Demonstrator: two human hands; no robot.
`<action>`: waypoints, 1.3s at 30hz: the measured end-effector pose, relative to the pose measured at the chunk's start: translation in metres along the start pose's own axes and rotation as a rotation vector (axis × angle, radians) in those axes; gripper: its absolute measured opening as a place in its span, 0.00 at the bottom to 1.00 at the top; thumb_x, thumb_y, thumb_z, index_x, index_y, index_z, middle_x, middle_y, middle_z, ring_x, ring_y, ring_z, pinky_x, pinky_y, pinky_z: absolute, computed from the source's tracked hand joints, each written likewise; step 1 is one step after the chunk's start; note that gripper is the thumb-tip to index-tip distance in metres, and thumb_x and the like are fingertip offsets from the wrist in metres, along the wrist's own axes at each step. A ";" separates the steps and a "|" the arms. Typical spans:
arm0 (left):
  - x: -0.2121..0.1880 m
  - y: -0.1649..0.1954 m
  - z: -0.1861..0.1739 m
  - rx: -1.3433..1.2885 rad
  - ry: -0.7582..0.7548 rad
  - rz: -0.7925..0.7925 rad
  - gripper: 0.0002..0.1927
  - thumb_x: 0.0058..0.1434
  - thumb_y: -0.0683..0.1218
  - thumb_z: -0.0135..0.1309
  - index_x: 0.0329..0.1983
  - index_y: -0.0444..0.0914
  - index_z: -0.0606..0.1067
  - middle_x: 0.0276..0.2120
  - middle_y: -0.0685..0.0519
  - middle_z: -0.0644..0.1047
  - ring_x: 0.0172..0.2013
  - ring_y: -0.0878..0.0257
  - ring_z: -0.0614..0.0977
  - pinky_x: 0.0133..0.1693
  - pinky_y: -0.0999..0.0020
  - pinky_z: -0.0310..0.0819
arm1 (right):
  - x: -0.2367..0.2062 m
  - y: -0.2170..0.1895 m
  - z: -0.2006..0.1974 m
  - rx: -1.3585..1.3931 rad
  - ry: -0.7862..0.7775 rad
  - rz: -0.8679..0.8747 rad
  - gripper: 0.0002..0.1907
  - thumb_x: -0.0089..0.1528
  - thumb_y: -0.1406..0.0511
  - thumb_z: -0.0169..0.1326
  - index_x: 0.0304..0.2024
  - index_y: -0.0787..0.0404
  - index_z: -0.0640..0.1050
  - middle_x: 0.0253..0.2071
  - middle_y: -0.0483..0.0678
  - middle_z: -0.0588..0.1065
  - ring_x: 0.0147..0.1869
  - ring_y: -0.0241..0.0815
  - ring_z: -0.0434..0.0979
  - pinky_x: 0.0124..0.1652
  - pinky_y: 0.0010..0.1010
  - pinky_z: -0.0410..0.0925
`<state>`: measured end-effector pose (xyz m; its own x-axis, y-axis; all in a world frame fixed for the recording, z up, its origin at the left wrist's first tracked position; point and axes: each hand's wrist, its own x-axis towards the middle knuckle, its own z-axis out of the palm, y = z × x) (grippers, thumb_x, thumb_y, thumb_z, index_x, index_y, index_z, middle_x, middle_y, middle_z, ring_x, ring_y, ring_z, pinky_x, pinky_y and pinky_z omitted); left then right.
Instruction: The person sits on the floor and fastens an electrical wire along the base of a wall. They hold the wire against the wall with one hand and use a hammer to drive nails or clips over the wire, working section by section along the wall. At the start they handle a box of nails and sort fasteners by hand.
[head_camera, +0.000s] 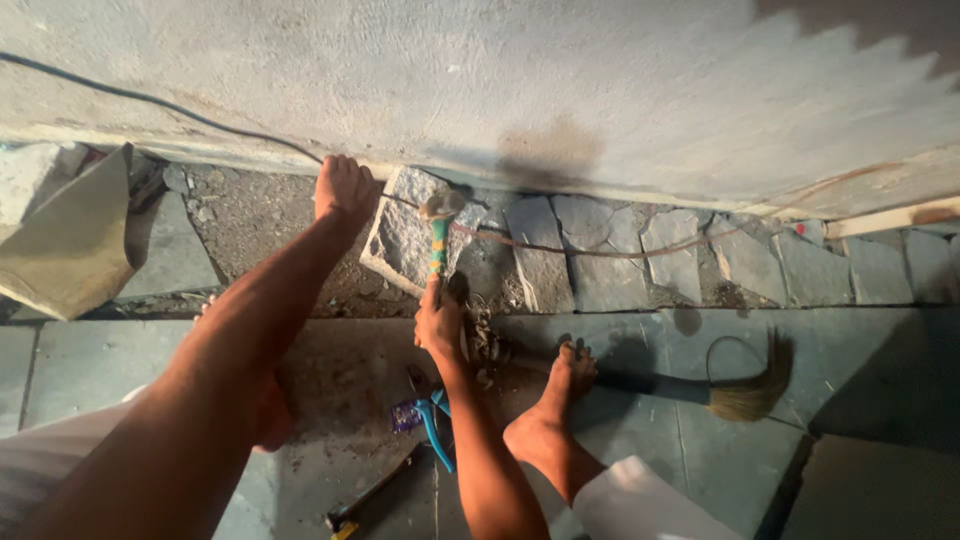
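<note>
Head view looks down on a person who squats at the foot of a plastered wall (560, 90). At the far left a torn sack of paper (65, 235) leans against the wall, out of the way. Next, the left hand (343, 190) reaches forward and lies flat with fingers spread on the gravel just beside a broken stone slab (400, 240); it grasps nothing and seems to brace the body. The right hand (438, 325) is clenched around the green handle of a hammer (438, 225), whose head rests on the slab near the wall, probably to chip it. Below this hand, blue pliers (425, 425) and a dark tool (370, 500) lie on the floor near the knees, within reach. Further right, a bare foot (565, 375) stands beside a broom (720, 390) lying on the tiles.
</note>
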<state>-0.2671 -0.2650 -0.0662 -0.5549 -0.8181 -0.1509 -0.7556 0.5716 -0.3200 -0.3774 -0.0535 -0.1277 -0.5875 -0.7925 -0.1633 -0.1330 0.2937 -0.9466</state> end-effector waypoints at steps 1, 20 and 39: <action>0.001 0.002 0.002 -0.007 0.006 -0.004 0.18 0.68 0.51 0.48 0.53 0.35 0.76 0.48 0.48 0.77 0.51 0.56 0.74 0.53 0.58 0.62 | 0.000 0.008 -0.004 0.093 -0.114 0.276 0.27 0.72 0.49 0.42 0.28 0.62 0.68 0.13 0.48 0.63 0.11 0.40 0.63 0.13 0.33 0.60; -0.056 -0.115 -0.018 -0.054 -0.006 -0.090 0.23 0.73 0.62 0.42 0.48 0.39 0.75 0.41 0.47 0.79 0.43 0.55 0.80 0.49 0.54 0.66 | 0.003 0.033 -0.006 0.057 -0.130 0.197 0.31 0.68 0.43 0.42 0.31 0.64 0.71 0.12 0.45 0.62 0.10 0.40 0.63 0.12 0.34 0.60; -0.061 -0.112 0.028 -0.291 0.137 -0.217 0.18 0.76 0.56 0.39 0.47 0.40 0.74 0.39 0.47 0.79 0.43 0.56 0.81 0.60 0.51 0.63 | 0.004 0.019 -0.016 0.123 -0.137 0.432 0.32 0.67 0.39 0.42 0.32 0.60 0.68 0.17 0.44 0.64 0.15 0.36 0.62 0.17 0.32 0.61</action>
<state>-0.1387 -0.2805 -0.0473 -0.3977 -0.9172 0.0236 -0.9168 0.3963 -0.0486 -0.3949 -0.0424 -0.1420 -0.4560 -0.6774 -0.5772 0.2013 0.5532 -0.8084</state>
